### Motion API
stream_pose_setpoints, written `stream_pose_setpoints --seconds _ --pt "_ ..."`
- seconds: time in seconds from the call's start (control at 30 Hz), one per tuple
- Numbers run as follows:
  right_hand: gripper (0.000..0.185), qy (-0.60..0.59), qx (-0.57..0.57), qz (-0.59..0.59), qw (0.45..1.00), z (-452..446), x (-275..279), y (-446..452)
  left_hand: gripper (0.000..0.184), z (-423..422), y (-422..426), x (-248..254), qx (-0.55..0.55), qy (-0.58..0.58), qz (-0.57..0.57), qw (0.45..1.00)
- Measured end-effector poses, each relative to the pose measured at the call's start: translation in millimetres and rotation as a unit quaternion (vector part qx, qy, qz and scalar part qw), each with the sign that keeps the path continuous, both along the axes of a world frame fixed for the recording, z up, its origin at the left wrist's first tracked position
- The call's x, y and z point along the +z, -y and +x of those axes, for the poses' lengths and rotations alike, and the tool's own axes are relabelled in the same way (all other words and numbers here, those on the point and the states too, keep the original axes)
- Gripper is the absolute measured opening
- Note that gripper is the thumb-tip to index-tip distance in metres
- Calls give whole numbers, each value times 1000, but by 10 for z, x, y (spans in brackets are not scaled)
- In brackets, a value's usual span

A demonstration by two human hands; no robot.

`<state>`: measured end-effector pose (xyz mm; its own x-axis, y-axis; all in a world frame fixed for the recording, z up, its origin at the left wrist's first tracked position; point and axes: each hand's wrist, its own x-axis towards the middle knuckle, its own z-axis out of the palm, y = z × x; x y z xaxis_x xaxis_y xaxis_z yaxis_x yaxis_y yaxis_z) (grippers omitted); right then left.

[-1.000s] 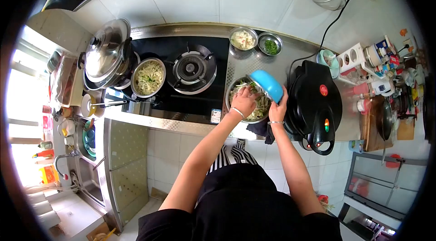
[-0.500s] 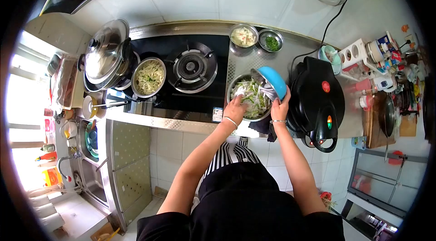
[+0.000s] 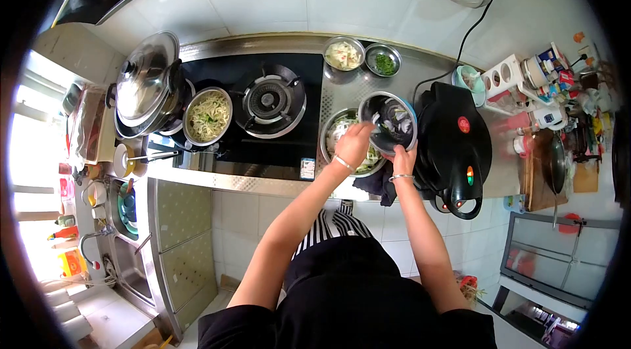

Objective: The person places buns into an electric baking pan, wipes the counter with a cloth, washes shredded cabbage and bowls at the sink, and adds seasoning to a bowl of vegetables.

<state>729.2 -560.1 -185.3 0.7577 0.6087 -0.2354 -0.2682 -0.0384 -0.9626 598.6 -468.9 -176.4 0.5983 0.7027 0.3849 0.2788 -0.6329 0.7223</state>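
Observation:
My right hand (image 3: 403, 161) grips the near rim of a blue bowl (image 3: 413, 117). This bowl is tilted so its shiny inside faces up, with a few pale sliced pieces (image 3: 399, 114) stuck in it. Beside and partly under it, a steel bowl (image 3: 325, 146) on the counter holds shredded pale and green vegetables (image 3: 338, 129). My left hand (image 3: 353, 145) is over the steel bowl, its blurred fingers pointing at the blue bowl's left rim. Whether those fingers hold anything cannot be made out.
A black electric griddle (image 3: 453, 145) stands close on the right. Behind are small bowls of pale chopped food (image 3: 344, 55) and chopped greens (image 3: 384, 64). Leftward are a gas burner (image 3: 269, 100), a bowl of pale shreds (image 3: 208, 116) and a lidded pot (image 3: 146, 79).
The blue bowl has turned from tipped over the steel bowl to showing its inside upward. My left hand has lifted out of the vegetables and moved right, toward the blue bowl.

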Motion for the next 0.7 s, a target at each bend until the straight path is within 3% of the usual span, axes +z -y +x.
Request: stream_pose_setpoints --seconds 0.1,0.13,0.17,0.27,0.43,0.5,0.6,0.7 --pt "56 -52 10 5 999 -38 6 11 30 358 -209 109 41 83 22 995" --pt "55 -83 17 8 996 -55 8 10 27 464 -266 135 71 112 -24 991" --pt "40 -56 9 23 998 -97 -2 6 24 550 -294 157 101 141 -69 982" --pt "39 -56 40 33 997 -204 121 -44 18 710 -282 254 28 98 -105 989" --pt "54 -14 70 -2 997 -157 168 -72 11 598 -95 79 -100 33 -33 994" --pt "54 -18 70 5 997 -115 122 -53 10 475 -152 -36 -167 -109 102 975" --pt "58 -23 62 20 998 -69 17 -43 15 295 -208 -102 -178 -184 228 939" --pt "59 23 69 23 997 -56 -63 -22 14 271 -288 27 -132 -106 271 948"
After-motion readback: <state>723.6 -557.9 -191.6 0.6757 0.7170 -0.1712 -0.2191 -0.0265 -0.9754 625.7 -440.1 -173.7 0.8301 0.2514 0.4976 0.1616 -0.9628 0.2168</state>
